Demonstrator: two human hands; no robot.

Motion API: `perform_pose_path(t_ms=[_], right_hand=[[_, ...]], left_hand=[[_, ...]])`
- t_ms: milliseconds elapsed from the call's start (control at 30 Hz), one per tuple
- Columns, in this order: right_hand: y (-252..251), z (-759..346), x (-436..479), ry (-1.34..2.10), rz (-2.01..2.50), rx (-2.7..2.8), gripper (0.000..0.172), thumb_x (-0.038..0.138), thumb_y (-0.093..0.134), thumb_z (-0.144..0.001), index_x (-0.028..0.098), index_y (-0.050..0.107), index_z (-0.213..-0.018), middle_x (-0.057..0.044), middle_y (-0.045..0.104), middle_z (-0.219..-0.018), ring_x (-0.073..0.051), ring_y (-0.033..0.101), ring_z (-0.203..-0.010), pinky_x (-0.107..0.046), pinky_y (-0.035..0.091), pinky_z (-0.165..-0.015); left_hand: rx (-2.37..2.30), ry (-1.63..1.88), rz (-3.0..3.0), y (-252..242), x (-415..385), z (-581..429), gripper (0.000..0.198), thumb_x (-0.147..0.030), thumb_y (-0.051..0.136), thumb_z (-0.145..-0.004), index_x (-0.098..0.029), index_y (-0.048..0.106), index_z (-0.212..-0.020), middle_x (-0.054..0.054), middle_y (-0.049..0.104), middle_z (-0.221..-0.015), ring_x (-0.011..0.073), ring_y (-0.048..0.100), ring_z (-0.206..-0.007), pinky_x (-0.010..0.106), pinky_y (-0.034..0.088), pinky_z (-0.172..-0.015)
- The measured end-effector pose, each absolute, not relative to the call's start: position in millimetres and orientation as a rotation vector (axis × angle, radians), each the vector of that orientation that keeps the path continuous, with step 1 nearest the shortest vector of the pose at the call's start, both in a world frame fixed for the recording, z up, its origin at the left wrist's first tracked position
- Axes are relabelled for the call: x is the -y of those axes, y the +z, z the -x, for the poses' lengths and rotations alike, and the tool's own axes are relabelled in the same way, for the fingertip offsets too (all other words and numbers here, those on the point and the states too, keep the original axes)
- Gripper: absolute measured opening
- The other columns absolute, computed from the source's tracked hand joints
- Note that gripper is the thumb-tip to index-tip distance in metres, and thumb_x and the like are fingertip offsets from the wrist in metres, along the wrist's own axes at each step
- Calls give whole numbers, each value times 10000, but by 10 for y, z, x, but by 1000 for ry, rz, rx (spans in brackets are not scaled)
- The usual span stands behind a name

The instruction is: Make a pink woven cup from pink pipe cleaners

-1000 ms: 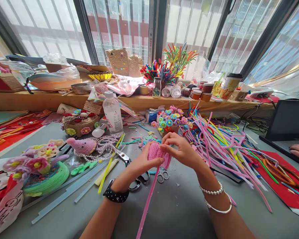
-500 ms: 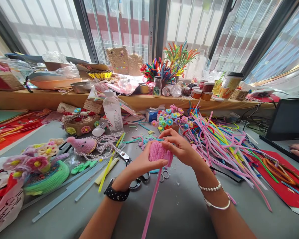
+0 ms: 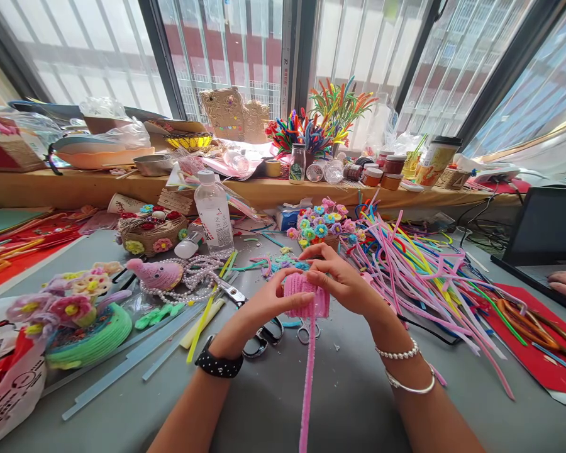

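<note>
The clear plastic bottle (image 3: 214, 217) and crinkled white bag (image 3: 21, 399) bear print I cannot make out. The left hand (image 3: 265, 306) and right hand (image 3: 343, 280) both hold a fuzzy, ribbed pink piece (image 3: 296, 286) above the grey table (image 3: 358, 406), a long velvety strip (image 3: 307, 384) trailing from it.

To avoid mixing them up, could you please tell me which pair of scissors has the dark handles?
The larger scissors, partly hidden behind the left hand; the smaller, grey-handled scissors lie behind the pink chenille stem.
</note>
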State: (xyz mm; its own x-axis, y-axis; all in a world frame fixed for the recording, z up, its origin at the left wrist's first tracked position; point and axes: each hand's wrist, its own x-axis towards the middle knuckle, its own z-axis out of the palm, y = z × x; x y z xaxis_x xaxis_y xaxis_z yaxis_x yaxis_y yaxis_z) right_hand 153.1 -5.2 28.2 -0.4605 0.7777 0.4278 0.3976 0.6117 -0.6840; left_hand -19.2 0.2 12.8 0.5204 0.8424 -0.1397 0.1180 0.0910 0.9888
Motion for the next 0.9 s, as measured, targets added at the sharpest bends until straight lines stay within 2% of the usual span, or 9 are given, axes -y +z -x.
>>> perform_pose_path(t_ms=[200,333,400,467,633,767,900], right_hand=[[258,-1507,37,696,918,2018,291,415,492,-827,193,636,-706,-59,517,-1009,-187,473,-1030,-358,346,-938],[206,-1554,-22,781,908,1715,301,469,501,-801,221,662,-858,-56,542,-1085,-191,467,-1086,-334,380,-907],[188,-1621,-59,858,896,1480,282,459,512,-796,229,664,-850,-37,574,-1046,-164,519,-1004,-287,430,-822],[178,-1709,-98,898,837,1231,280,470,539,-771,222,668,-748,-11,610,-930,-124,559,-871,-234,455,-728],[119,-1900,-201,841,703,798,389,546,613,-659,178,617,-536,27,585,-610,-61,547,-604,-164,453,-568],[-1,-1945,-288,880,808,674,373,533,678,-588,164,643,-622,34,586,-557,-49,532,-517,-155,440,-507],[-84,-1882,-324,902,861,783,397,577,594,-650,190,641,-728,46,577,-552,-52,524,-510,-164,437,-502]], left_hand=[[-933,682,-1398,142,20,192,567,-391,695,-588,-204,501,-1087,43,598,-925,212,571,-864,284,434,-667],[-944,727,-1228,111,-34,216,567,-367,714,-581,-208,505,-1084,42,606,-902,185,585,-783,271,445,-632],[-920,851,-1101,95,-72,235,565,-359,719,-581,-201,508,-1081,45,607,-918,170,586,-775,273,458,-652],[-878,1001,-1010,88,-104,256,540,-345,723,-580,-188,528,-1059,50,610,-946,160,583,-794,277,465,-689],[-761,1260,-865,111,-127,283,393,-274,717,-600,-165,574,-950,21,613,-867,117,568,-744,260,464,-709],[-703,1400,-746,129,-124,286,338,-316,711,-612,-180,582,-894,-2,615,-852,103,563,-760,214,459,-670],[-690,1468,-701,138,-120,288,348,-412,694,-618,-201,578,-869,-31,599,-765,72,541,-643,149,405,-480]])
